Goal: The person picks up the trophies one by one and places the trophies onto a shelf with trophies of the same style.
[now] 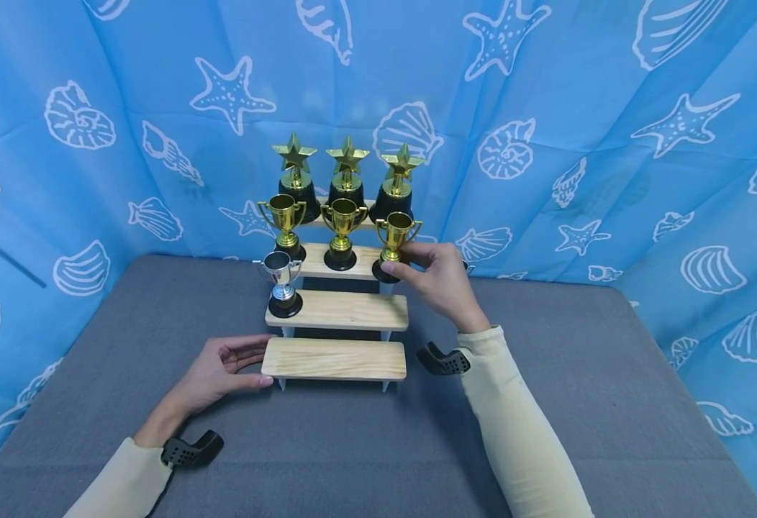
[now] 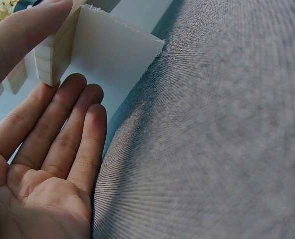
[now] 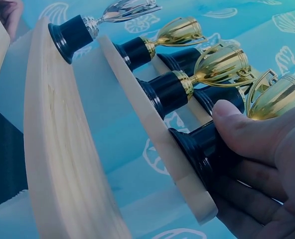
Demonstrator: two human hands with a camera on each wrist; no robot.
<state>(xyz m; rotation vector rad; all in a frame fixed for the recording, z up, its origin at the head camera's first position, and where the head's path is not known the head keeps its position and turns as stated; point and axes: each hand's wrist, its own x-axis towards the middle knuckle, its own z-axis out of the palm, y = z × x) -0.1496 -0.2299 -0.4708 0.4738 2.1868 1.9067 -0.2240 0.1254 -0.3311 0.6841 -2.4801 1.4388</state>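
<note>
My right hand grips the black base of a gold trophy cup at the right end of the second-highest step. In the right wrist view the cup's base meets the wood, thumb on the near side and the other fingers partly hidden. Two more gold cups stand to its left on that step. My left hand holds the left end of the lowest step of the wooden display stand between thumb and fingertips. One silver trophy cup stands at the left of the step above.
Three gold star trophies with black bases line the top step. A small silvery piece peeks out behind my right hand, mostly hidden. Grey cloth covers the table, and a blue seashell-print curtain hangs behind the stand.
</note>
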